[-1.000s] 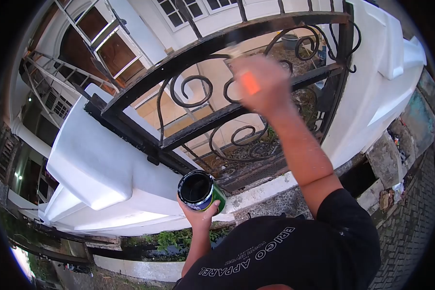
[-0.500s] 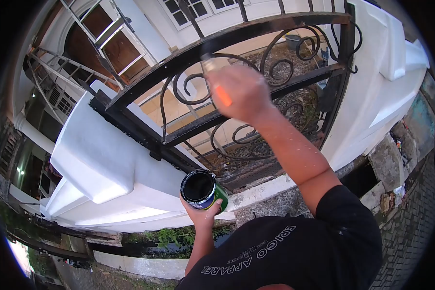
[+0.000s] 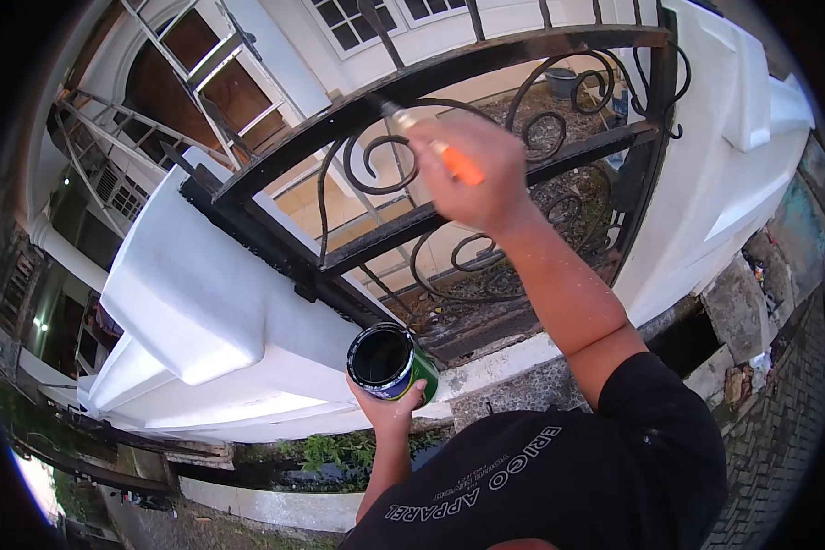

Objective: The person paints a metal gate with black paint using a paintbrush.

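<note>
My right hand (image 3: pixel 472 174) is closed around a paintbrush (image 3: pixel 456 163) with an orange handle. The brush's dark bristle end meets the curved upper rail of a black metal fence (image 3: pixel 339 117) with scrollwork. Motion blurs the hand and bristles a little. Lower down, my left hand (image 3: pixel 390 409) grips an open paint can (image 3: pixel 419 371) from below and the side. Dark paint coats the can's inside and rim, and its outer label is green and blue. The can is held upright in front of the white wall, apart from the fence.
White sculpted wall sections (image 3: pixel 188 284) flank the fence on both sides. Behind it stand metal ladders (image 3: pixel 215 60) and a dark bucket (image 3: pixel 560 82). Green plants (image 3: pixel 335 451) grow in a ditch at the wall's foot. Broken concrete slabs (image 3: pixel 735 298) lie at the right.
My right hand and the brush have tilted and moved slightly right and down along the upper rail. The can in my left hand stays nearly in place; the whole view has shifted a little.
</note>
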`<state>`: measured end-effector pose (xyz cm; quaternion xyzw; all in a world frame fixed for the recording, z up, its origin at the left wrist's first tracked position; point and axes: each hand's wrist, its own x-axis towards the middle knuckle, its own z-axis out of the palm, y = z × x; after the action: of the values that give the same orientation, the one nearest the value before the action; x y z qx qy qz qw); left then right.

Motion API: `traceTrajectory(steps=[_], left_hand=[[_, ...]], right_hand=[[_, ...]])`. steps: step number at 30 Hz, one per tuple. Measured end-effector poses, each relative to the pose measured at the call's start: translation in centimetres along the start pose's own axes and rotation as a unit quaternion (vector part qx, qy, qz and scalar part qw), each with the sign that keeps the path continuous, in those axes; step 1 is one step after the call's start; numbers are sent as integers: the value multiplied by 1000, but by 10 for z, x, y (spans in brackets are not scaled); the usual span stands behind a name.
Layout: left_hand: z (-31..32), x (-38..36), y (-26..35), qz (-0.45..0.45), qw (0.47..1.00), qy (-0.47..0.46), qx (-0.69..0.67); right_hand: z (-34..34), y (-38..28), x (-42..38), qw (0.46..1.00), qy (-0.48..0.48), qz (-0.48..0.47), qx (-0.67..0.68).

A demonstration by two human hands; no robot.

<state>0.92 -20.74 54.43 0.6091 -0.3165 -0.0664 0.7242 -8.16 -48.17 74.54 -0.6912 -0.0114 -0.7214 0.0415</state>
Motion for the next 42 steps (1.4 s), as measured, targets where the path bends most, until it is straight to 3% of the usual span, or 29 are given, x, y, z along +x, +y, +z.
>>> traceTrajectory(steps=[2,6,8,10,11,14,15,16,18,19,20,22,26,27,28,30,33,35,36,38,42], left_hand=[[-5,-1,-5,2,1000,4,-8],[-7,2,-6,-7,1000,2,-5],[-6,-1,-8,-14,1000,2,-6],[-7,0,-10,-17,1000,10,-7],[-7,0,-9,-10,1000,10,-5],[0,1,-3,-2,999,-1,-38],[1,1,-2,-2,1000,-4,-25],[0,-1,-4,-4,1000,-5,-23],[2,0,-9,4,1000,3,3],[4,0,-8,8,1000,0,-13],[8,1,-6,10,1000,1,-15],[12,-1,-3,-6,999,-9,-34],[21,-2,-1,5,999,-10,-32],[24,-2,3,0,999,-13,-31],[25,-2,2,0,999,-12,-31],[28,-3,0,2,1000,-19,-15],[37,-3,3,5,1000,-20,-19],[40,-5,6,5,1000,-22,-15],[42,-4,7,7,1000,-22,-14],[43,-5,2,10,1000,-20,0],[51,-3,4,10,1000,-26,3]], right_hand=[[-13,19,5,993,77,75,-42],[-43,37,6,976,127,174,23],[-43,34,10,976,113,182,45],[-42,41,13,987,94,114,-57],[-47,38,15,972,97,214,-25],[-41,36,16,971,103,203,67],[-37,38,19,988,103,116,12],[-39,40,18,987,103,119,11],[-48,46,20,965,93,246,16],[-51,45,20,964,84,250,27],[-48,42,21,965,84,247,27],[-40,36,18,991,51,117,37],[-64,69,11,985,97,134,-55],[-77,76,7,971,105,211,-36],[-82,78,7,971,105,212,-34],[-91,79,8,969,135,61,-196],[-43,62,-14,984,2,-3,-179],[-18,29,-16,994,-29,-39,-100],[-17,28,-15,994,-26,-40,-101],[-19,29,-14,999,5,12,33],[-88,90,-1,980,106,149,-77]])
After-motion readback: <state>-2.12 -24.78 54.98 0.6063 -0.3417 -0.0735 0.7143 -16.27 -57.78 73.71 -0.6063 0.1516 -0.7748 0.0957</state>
